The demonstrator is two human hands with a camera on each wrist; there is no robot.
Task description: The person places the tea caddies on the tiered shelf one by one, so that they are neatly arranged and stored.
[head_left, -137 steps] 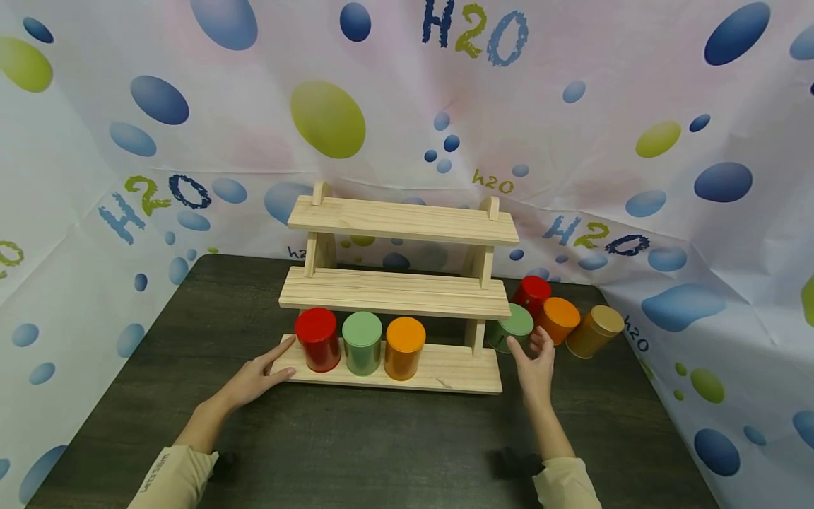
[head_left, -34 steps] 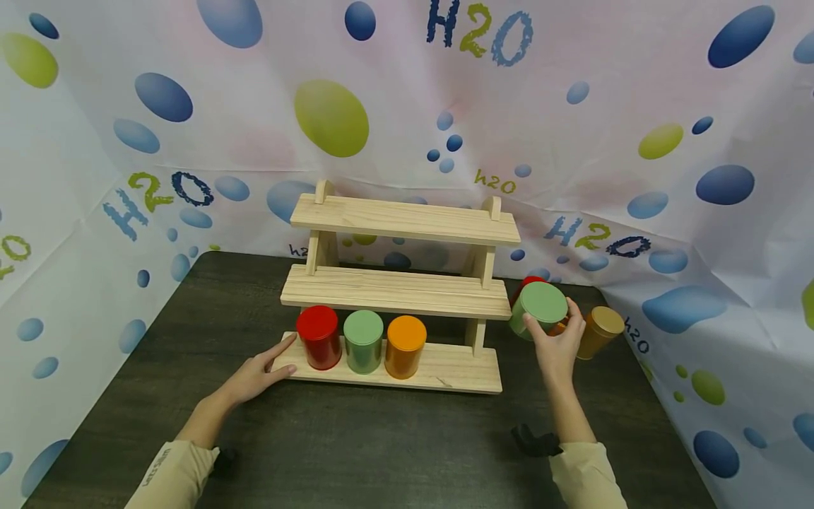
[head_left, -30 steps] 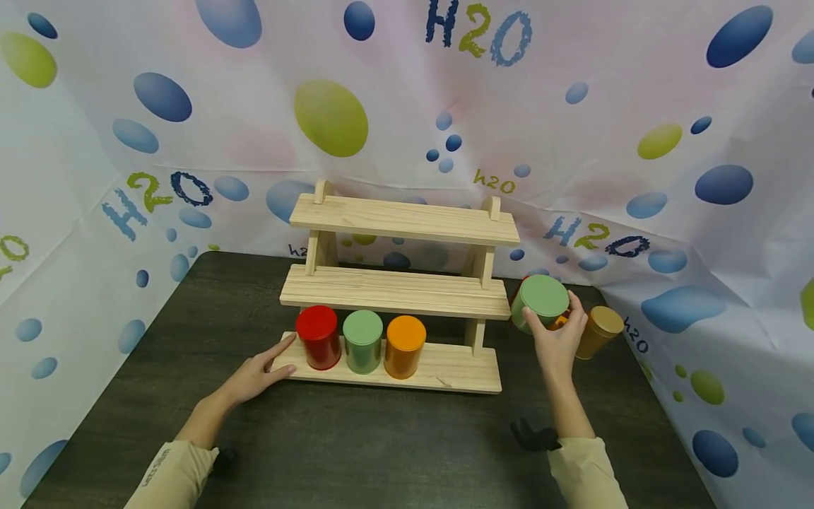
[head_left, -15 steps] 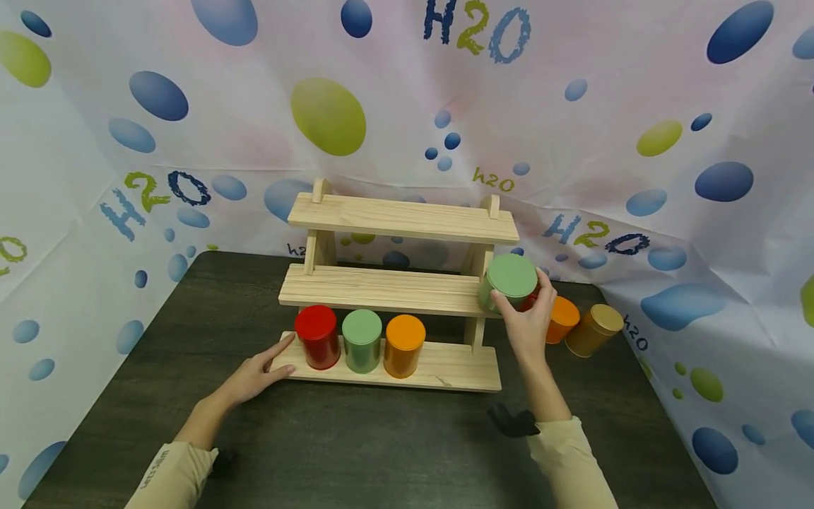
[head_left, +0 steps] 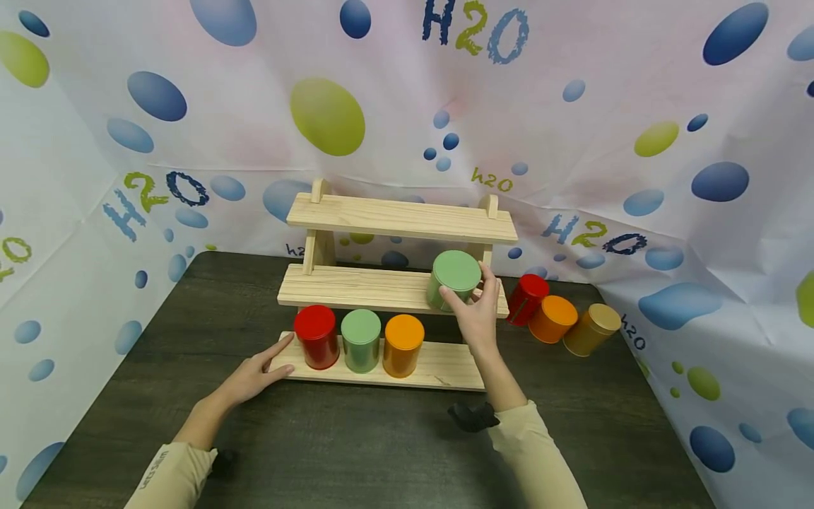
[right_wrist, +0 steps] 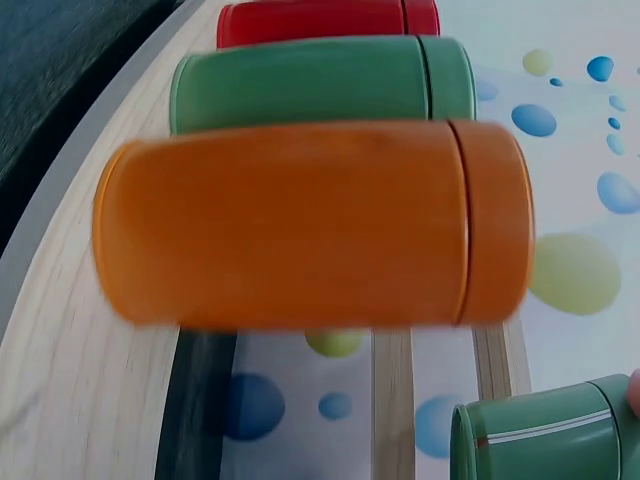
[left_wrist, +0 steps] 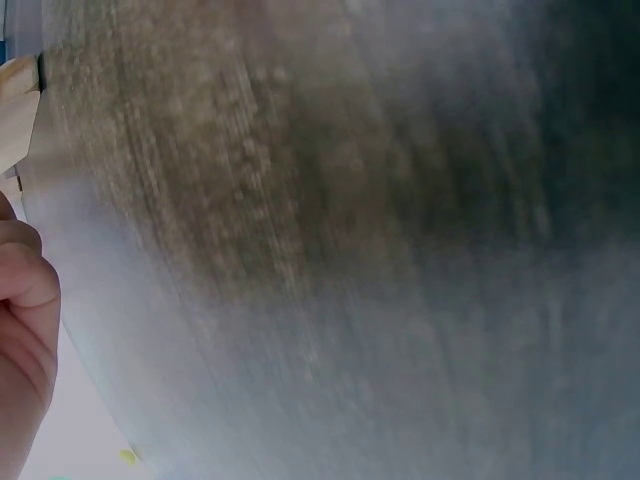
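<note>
My right hand [head_left: 477, 314] grips a green lidded canister [head_left: 456, 272] between thumb and fingers, at the right half of the middle shelf of a three-tier wooden rack [head_left: 356, 286]. In the right wrist view this green canister [right_wrist: 540, 435] shows at the lower right, a fingertip on its lid. My left hand [head_left: 251, 378] rests at the left end of the bottom shelf, index finger and thumb stretched out and spread. On that shelf stand a red canister [head_left: 316, 339], another green canister [head_left: 361, 343] and an orange canister [head_left: 403, 348] in a row.
Right of the rack, on the dark table [head_left: 343, 445], stand a second red canister [head_left: 528, 300], a second orange canister [head_left: 553, 319] and a gold canister [head_left: 591, 331]. Behind hangs a white sheet [head_left: 407, 106] printed with blue and green dots.
My right hand has picked up the green canister from the group at the right, raised it and carried it left over the middle shelf. My left hand has stayed in place.
</note>
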